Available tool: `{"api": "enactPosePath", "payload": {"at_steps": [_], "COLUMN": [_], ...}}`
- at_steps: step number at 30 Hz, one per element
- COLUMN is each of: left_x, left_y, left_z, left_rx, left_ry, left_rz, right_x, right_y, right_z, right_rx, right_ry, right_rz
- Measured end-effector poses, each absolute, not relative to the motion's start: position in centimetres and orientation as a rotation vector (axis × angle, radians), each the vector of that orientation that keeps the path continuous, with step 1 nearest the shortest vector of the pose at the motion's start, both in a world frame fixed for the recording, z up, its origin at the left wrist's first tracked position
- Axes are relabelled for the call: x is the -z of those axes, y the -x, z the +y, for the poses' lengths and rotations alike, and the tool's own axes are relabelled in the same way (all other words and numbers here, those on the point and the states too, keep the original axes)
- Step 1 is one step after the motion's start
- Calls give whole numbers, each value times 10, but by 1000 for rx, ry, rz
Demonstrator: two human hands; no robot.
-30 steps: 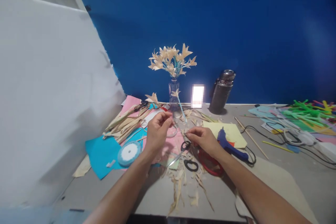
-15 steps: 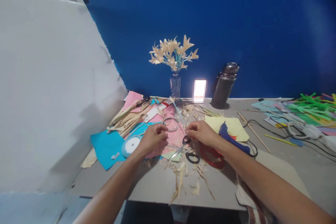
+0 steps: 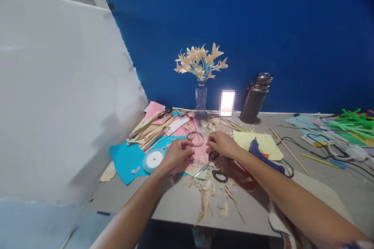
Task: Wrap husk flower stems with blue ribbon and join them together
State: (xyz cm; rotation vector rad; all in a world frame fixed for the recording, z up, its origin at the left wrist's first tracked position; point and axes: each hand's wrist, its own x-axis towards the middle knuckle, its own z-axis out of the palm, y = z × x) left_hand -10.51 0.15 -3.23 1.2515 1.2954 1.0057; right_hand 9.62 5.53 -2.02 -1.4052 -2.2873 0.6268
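My left hand [image 3: 179, 155] is curled over the pink paper, thumb and fingertips close together. Facing it, my right hand [image 3: 222, 144] has its fingers pinched above the scraps. Whatever either hand grips is too small to make out. Just beyond my left fingertips lies a thin grey ring [image 3: 195, 144]. Below and between the hands rest scissors with black handles [image 3: 219, 176], their blades pointing left. A red-handled tool [image 3: 244, 181] lies under my right forearm, and a blue glue gun [image 3: 260, 156] lies beyond it on yellow paper [image 3: 271, 144].
A ribbon spool [image 3: 154, 160] sits on blue paper [image 3: 125, 163] at left, near dried husk strips [image 3: 152, 128]. Behind stand a vase [image 3: 201, 99] of husk flowers [image 3: 201, 60] and a dark flask [image 3: 255, 99]. Cables [image 3: 315, 146] and green pipe cleaners [image 3: 350, 124] lie at right.
The whole view has shifted, so the things appear farther right. Both hands keep nearly the same pose and place over the scraps, with only slight finger movement.
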Motion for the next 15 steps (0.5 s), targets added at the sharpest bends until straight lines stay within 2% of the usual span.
{"api": "enactPosePath", "payload": {"at_steps": [6, 9, 12, 15], "left_x": [26, 5, -5, 3], "left_y": [116, 144, 169, 180], "left_z": [-2, -4, -12, -24], "left_rx": [-847, -880, -532, -169], "left_ry": [-1369, -1929, -2216, -2213], "left_rz": [1444, 1853, 2100, 2231], "right_x": [20, 19, 16, 17], "right_y": [-133, -139, -141, -142], "right_z": [7, -5, -7, -5], "right_rx": [-541, -519, -521, -521], "right_ry": [1385, 1375, 1384, 1404], "right_rz": [-2661, -2668, -2645, -2652]}}
